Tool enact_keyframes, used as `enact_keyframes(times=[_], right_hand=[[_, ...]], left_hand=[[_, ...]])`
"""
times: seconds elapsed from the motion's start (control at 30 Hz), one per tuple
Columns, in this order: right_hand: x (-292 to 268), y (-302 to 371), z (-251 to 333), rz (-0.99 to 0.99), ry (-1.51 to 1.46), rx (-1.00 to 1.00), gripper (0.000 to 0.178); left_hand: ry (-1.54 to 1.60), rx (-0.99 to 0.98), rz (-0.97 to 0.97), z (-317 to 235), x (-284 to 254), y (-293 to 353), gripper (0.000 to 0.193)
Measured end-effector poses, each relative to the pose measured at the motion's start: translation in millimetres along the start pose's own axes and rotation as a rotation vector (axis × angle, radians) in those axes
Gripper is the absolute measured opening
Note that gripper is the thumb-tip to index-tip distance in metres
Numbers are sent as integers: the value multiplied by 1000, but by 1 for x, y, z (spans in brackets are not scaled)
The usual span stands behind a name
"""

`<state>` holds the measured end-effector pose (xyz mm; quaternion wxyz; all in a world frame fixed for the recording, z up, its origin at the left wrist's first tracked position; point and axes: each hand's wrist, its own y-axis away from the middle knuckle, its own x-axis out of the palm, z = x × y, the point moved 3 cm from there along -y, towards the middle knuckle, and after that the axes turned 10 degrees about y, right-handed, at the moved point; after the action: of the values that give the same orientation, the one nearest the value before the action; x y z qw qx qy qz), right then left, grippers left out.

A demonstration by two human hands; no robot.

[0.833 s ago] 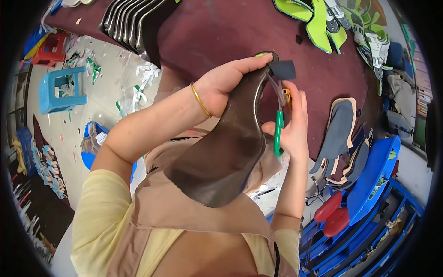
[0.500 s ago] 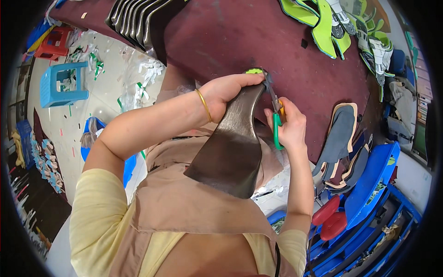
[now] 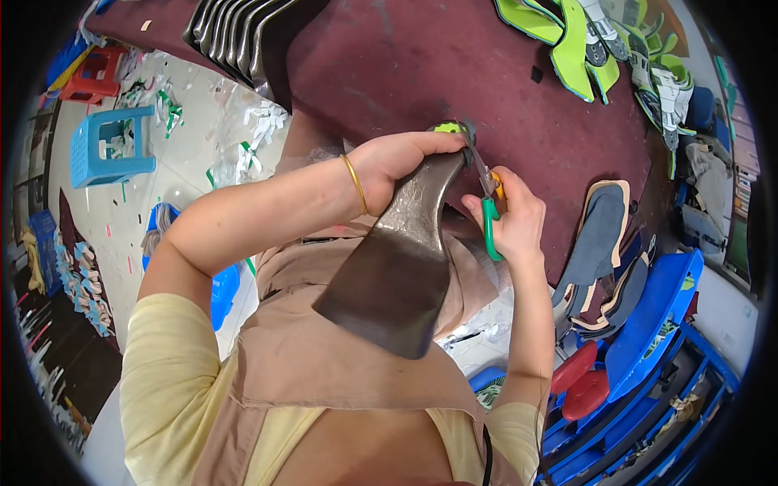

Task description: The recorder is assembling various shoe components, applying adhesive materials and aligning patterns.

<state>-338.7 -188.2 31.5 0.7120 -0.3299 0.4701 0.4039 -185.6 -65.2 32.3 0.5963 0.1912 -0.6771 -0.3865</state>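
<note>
Table [image 3: 365,65], brown piece [image 3: 393,275] in left grip [image 3: 397,166]

One fisheye view looks down from the head, close above the apron [image 3: 348,368], toward the table [image 3: 389,73].

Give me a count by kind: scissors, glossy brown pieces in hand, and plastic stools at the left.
Scissors, in the right hand: 1
Glossy brown piece, in the left hand: 1
Plastic stools, one light blue, one red: 2
Total: 4
</note>
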Motion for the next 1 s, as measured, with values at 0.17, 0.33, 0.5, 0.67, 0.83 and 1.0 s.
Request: enact_keyframes(times=[0.17, 0.33, 0.5, 0.67, 0.83, 1.0], right_hand=[[-21, -31, -21, -250, 413, 200, 53], [-6, -38, 15, -27, -792, 253, 34], [17, -35, 53, 93, -1932, 388, 23], [-9, -24, 63, -481, -762, -20, 17], [-30, -28, 60, -434, -499, -9, 12], [-22, -32, 44, -178, -910, 392, 12]], left_hand=[[45, 82, 35, -6, -4, -12, 23], [-95, 411, 283, -14, 10, -5, 22], [-162, 564, 399, -16, 24, 5, 23], [-113, 643, 335, -21, 19, 0, 29], [-142, 638, 300, -15, 20, -6, 33], [-313, 727, 290, -12, 21, -4, 30]])
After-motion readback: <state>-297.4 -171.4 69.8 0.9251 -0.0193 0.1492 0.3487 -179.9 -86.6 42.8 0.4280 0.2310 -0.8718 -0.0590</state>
